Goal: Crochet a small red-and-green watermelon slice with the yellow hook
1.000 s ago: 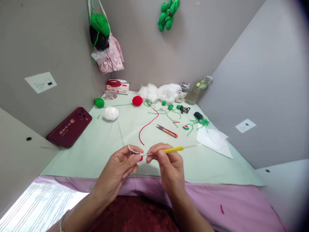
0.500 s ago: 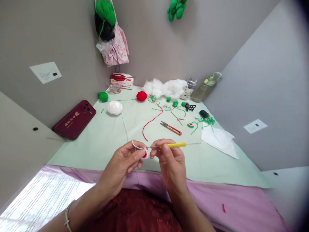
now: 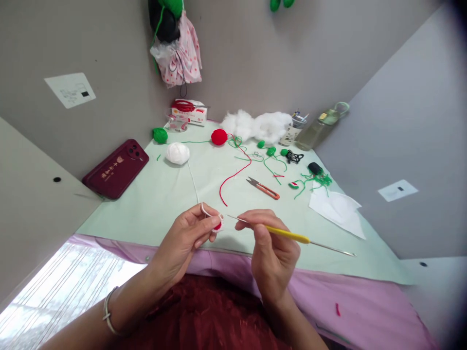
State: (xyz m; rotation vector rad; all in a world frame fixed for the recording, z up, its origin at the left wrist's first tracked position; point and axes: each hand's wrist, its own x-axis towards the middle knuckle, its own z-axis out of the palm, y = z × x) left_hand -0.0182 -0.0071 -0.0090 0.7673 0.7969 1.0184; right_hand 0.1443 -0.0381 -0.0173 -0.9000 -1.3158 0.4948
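My left hand pinches a small red and white crochet piece between thumb and fingers. White yarn loops over its forefinger and runs back to a white yarn ball. In my right hand is a crochet hook with a yellow handle, its thin tip pointing left. That tip is just right of the crochet piece and apart from it. The hook's other metal end sticks out to the right.
Behind the hands lie orange thread snips, a red yarn ball, green yarn pieces and white stuffing. A dark red phone is at left. A bottle stands at back right, with white sheets nearer.
The hook has come away from the crochet piece. My right hand has moved right and slightly down, and the hook now slants. The whole view has shifted a little.
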